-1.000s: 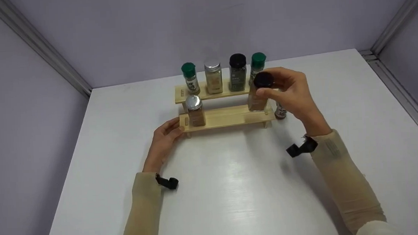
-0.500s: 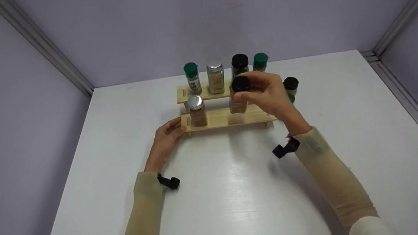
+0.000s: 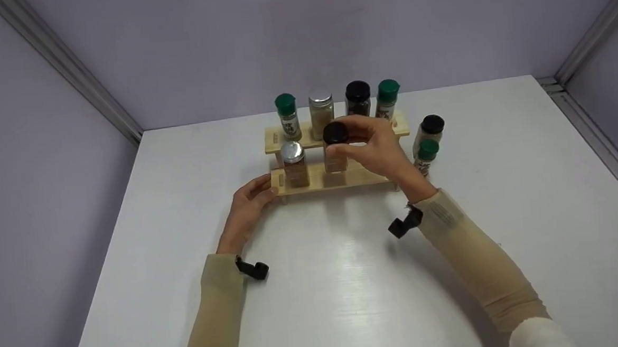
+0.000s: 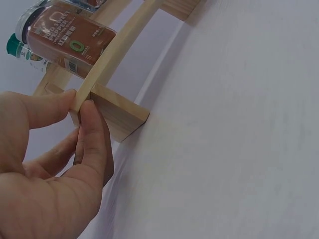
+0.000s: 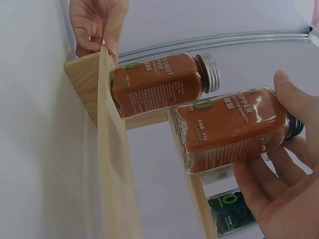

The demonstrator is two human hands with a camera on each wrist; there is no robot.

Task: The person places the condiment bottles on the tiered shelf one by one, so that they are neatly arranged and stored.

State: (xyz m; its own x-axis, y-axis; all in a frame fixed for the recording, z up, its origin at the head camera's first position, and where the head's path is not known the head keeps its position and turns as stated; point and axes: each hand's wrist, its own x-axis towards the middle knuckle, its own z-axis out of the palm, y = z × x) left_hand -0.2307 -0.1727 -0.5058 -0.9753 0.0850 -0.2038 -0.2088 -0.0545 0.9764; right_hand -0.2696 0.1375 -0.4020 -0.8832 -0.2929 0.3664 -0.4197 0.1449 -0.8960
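Note:
My right hand (image 3: 373, 144) grips a black-capped spice jar (image 5: 232, 129) of orange-red powder by its upper part. Its base hangs just above the lower tier of a two-tier wooden spice rack (image 3: 359, 177), as the right wrist view shows a gap. To its left on that tier stands a silver-capped red sweet pepper jar (image 3: 296, 170). My left hand (image 3: 248, 206) pinches the left end of the lower board between thumb and fingers, seen close in the left wrist view (image 4: 60, 144).
On the upper tier stand a green-capped jar (image 3: 288, 119), a silver-capped jar (image 3: 322, 114), a black-capped jar (image 3: 358, 98) and another green-capped jar (image 3: 387, 99). Right of the rack, a black-capped jar (image 3: 432, 127) and a green-capped jar (image 3: 426, 154) stand on the white table (image 3: 315, 295).
My right hand has carried the black-capped jar leftward along the lower tier, toward the silver-capped jar. The jars right of the rack have come into view. My left hand stays at the rack's end.

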